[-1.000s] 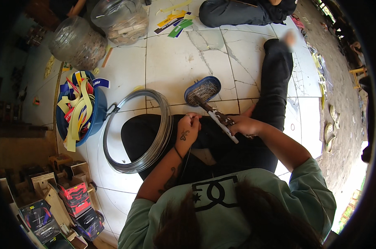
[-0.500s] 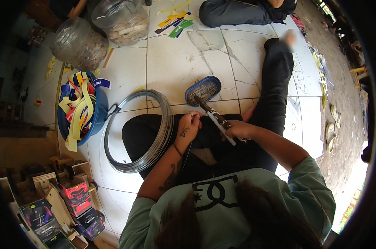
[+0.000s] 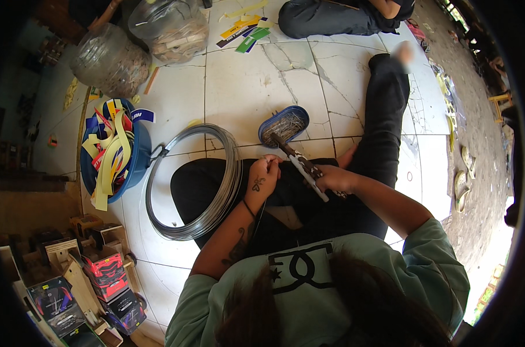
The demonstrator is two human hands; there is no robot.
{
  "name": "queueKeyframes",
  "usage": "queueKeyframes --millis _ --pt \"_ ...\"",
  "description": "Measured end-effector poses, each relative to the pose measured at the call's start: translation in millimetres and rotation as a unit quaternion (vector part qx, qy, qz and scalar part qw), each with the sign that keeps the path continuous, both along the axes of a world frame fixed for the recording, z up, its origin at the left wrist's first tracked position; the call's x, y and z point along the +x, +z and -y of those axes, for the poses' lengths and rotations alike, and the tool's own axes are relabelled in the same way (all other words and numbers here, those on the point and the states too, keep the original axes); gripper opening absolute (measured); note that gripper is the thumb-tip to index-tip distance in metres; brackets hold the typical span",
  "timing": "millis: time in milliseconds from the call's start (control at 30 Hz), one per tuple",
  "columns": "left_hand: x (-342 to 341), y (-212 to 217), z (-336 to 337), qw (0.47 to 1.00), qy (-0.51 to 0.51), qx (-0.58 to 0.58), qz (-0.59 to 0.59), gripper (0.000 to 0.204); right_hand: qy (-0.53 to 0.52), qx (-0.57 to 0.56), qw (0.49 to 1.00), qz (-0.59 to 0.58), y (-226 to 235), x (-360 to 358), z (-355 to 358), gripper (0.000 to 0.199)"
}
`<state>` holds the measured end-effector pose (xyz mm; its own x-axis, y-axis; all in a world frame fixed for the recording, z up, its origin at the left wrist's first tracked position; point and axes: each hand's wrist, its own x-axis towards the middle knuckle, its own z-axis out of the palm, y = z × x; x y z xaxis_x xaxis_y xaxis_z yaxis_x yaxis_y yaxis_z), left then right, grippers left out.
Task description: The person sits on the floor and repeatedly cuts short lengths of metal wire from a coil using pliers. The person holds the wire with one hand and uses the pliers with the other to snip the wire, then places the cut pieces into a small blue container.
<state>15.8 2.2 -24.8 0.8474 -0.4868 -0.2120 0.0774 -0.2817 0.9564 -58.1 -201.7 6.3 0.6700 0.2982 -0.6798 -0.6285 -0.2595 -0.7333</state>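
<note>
My left hand (image 3: 266, 171) is closed in a pinch on a thin wire, which trails down beside the forearm. A coil of grey metal wire (image 3: 158, 214) lies left of it, partly over my bent left knee. My right hand (image 3: 335, 178) grips a long cutter-like tool (image 3: 300, 164) with dark brown, worn parts and a white bar along one side. The tool's head reaches the near rim of a blue oval tray (image 3: 263, 124) holding many short wire pieces (image 3: 290, 123). The tool's jaws are too small to make out.
A blue bucket (image 3: 140, 173) full of coloured strips stands at left. Beyond it are two clear bags (image 3: 109, 63) of scraps. Wooden toy trucks (image 3: 103, 272) fill the lower left. Another person's leg (image 3: 317, 20) is at the far side; sandals (image 3: 462, 188) lie at right.
My right hand's fingers have shifted slightly on the tool. The left hand, wire coil and tray stay where they were.
</note>
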Motion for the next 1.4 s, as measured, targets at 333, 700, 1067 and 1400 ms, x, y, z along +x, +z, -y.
queueKeyframes --millis 333,700,1067,1400 --pt "3 -6 -2 1.0 0.002 -0.021 0.007 0.022 0.029 -0.008 0.999 -0.011 -1 4 -1 0.038" --pt "-14 2 -4 0.99 -0.038 0.059 -0.124 0.022 -0.07 -0.123 0.989 -0.034 -26 9 1 0.024" --pt "-10 2 -2 0.998 0.007 0.05 -0.03 0.022 -0.07 -0.057 0.996 -0.001 -21 12 13 0.028" --pt "-5 5 1 0.999 0.018 -0.013 -0.036 0.022 0.041 -0.01 0.999 0.018 11 4 18 0.042"
